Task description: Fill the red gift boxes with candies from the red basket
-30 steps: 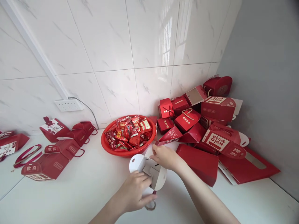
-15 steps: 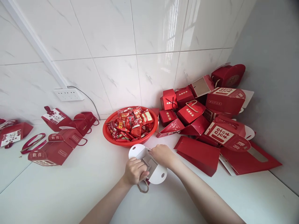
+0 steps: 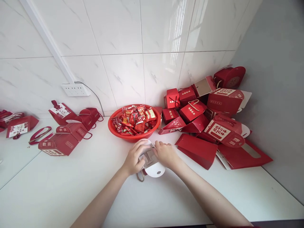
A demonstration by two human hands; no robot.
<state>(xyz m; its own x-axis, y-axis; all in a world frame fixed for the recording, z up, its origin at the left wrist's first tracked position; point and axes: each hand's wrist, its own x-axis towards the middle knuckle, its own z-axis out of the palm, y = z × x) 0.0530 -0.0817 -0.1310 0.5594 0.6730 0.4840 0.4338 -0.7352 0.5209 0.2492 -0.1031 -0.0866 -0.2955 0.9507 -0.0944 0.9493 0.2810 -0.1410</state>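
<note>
A small box [image 3: 155,170] with a white inside and rounded flaps stands open between my hands, in front of the candy basket. My left hand [image 3: 136,158] is at its left side, the fingers curved over the edge and the thumb apart from them. On the far right edge, my right hand [image 3: 165,154] has its fingers closed on the box. A twisted rope handle [image 3: 140,177] hangs at the box's near left side. Wrapped candies [image 3: 140,122] fill the red basket [image 3: 123,136] just beyond.
Several red boxes [image 3: 193,110] are piled at the right against the tiled wall [image 3: 121,34]. More red boxes [image 3: 68,137] and a ribbon loop [image 3: 39,135] lie at the left. A power strip [image 3: 75,90] is fixed on the wall.
The view has shifted slightly. My left hand has loosened from a fist and moved up to the far left edge of the box. My right hand stays at the right edge.
</note>
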